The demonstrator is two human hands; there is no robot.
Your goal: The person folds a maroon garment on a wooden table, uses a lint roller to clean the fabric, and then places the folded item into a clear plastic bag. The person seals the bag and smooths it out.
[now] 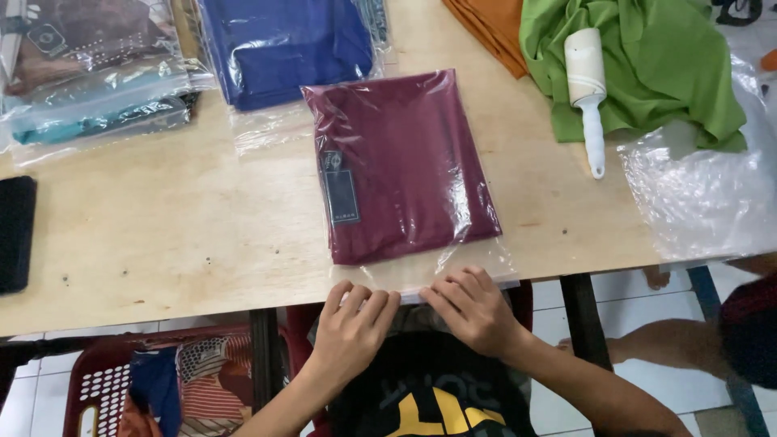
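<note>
A folded maroon cloth in a clear plastic bag lies on the wooden table, its open flap hanging at the near edge. My left hand and my right hand sit side by side at that edge, fingers curled, pressing down the bag's flap. A small dark tag shows through the plastic on the cloth's left side.
A bagged blue cloth and a stack of bagged cloths lie at the back left. A lint roller rests on green fabric, orange fabric beside it. Empty clear bags lie right. A red basket stands under the table.
</note>
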